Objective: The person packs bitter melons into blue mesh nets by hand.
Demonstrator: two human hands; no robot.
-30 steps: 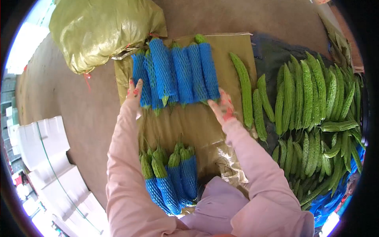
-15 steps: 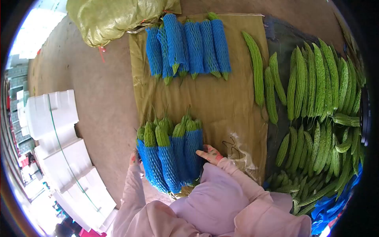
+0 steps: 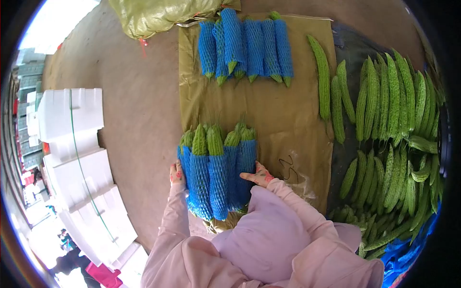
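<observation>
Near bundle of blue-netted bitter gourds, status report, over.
Both open: left hand and right hand flat against sides of near netted bundle. Bundle lies on brown sheet. Nothing in the way; second netted row well clear.

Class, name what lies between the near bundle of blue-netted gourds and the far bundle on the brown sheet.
Only bare brown sheet lies between the near bundle and the far bundle; the head view shows nothing resting there.
</observation>
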